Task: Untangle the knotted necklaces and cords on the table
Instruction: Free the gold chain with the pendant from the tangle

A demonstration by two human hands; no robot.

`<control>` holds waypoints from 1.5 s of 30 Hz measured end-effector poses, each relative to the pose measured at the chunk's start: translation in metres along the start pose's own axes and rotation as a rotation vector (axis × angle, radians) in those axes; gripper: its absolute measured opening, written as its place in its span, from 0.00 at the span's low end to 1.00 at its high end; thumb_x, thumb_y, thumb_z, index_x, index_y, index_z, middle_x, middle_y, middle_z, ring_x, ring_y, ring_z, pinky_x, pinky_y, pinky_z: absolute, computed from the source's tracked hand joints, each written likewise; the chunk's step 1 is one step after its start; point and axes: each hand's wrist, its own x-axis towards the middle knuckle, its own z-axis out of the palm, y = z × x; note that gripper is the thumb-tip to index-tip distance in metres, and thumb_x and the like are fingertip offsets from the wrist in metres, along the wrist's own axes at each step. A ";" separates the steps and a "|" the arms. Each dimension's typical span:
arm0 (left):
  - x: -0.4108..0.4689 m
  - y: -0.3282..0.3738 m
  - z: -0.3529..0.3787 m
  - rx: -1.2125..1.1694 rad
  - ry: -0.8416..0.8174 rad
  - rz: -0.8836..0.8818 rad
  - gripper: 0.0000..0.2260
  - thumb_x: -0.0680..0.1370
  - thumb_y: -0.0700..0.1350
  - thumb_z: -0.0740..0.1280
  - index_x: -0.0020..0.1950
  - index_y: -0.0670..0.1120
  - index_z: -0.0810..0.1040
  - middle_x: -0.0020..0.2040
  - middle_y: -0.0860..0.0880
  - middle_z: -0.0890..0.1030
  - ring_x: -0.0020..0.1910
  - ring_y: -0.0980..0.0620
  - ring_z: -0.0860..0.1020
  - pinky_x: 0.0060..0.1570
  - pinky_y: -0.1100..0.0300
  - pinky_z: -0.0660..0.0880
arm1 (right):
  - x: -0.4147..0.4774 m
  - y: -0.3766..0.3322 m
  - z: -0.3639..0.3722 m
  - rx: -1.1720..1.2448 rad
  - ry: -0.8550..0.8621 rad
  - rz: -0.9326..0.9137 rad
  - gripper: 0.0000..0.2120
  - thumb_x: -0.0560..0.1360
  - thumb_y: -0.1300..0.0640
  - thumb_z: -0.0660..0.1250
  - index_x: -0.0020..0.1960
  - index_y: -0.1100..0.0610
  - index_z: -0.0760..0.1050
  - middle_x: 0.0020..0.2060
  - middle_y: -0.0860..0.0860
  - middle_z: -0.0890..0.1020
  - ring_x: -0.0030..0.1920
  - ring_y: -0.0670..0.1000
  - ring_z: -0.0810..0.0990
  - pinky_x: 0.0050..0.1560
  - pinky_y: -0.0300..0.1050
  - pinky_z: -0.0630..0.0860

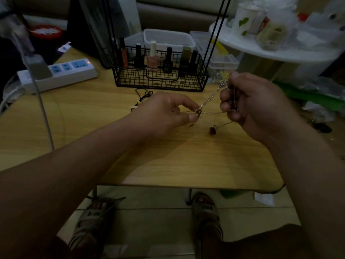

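Two grips, left hand (164,113) and right hand (255,107), pinch the thin silver chain necklace (209,99) taut; pulling harder could tighten its knot.

Pale wood grain across the tabletop (168,161). Silver for the chain necklace (209,99), dark red for its pendant (212,130). Black on the cord (144,93) and the criss-cross wire basket (160,81) by the far edge. White power strip (61,75) with blue sockets at the left edge.

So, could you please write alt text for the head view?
The left hand pinches a knot in a tangled silver chain necklace while the right hand grips its gathered loops, above a light wooden table. A black wire basket stands behind.
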 end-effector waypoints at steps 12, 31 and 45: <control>-0.003 0.000 -0.006 -0.172 0.056 0.009 0.04 0.81 0.46 0.71 0.51 0.47 0.82 0.35 0.52 0.81 0.30 0.60 0.75 0.32 0.69 0.71 | 0.007 0.017 -0.003 -0.156 -0.032 0.142 0.06 0.85 0.55 0.62 0.55 0.58 0.75 0.34 0.53 0.81 0.34 0.52 0.82 0.32 0.44 0.76; -0.008 0.011 -0.019 -0.331 -0.005 -0.057 0.05 0.82 0.43 0.69 0.54 0.41 0.79 0.46 0.47 0.88 0.32 0.45 0.72 0.36 0.52 0.69 | 0.004 0.033 0.016 -0.404 -0.406 -0.114 0.21 0.76 0.62 0.73 0.67 0.50 0.76 0.60 0.47 0.84 0.62 0.42 0.80 0.60 0.44 0.77; -0.006 0.002 -0.037 -0.173 0.072 -0.041 0.05 0.83 0.48 0.69 0.53 0.46 0.80 0.38 0.48 0.85 0.31 0.48 0.70 0.29 0.59 0.66 | 0.008 0.030 0.009 -0.031 -0.273 -0.020 0.06 0.80 0.58 0.67 0.47 0.58 0.82 0.43 0.49 0.85 0.49 0.52 0.86 0.59 0.47 0.82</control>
